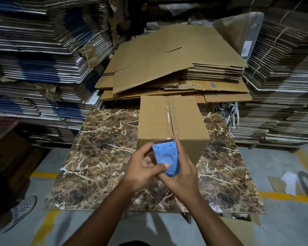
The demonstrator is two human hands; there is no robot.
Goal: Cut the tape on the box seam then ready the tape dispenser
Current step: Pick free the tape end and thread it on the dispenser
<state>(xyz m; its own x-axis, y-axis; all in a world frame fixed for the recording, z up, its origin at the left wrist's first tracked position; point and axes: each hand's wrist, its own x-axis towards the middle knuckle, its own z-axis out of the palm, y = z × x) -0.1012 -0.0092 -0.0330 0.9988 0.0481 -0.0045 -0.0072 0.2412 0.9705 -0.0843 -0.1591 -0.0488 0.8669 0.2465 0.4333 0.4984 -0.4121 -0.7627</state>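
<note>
1. Reaching forward from the bottom edge of the head view, both bare forearms meet over the near half of the marble-patterned table [100, 157], just in front of the cardboard box [155, 119].
2. The left hand [142, 172] is curled around a blue tape dispenser [166, 158] from the left, its thumb pressed flat across the lower face of the tool.
3. The right hand [182, 174] wraps the dispenser from the right and beneath, fingers closed along its far side; both hands grip the one tool.
4. The dispenser is a blue, flat-sided body with a round recess in its face and a pale metal edge at its top, which sits at the near top edge of the box, at the seam.
5. The box stands on the table's far middle, flaps closed, with a clear tape strip [170, 119] running along the central seam.
6. Fingers hide the dispenser's lower end and its underside; whether the tape is cut cannot be made out. Flattened cartons [167, 68] lie stacked behind.
</note>
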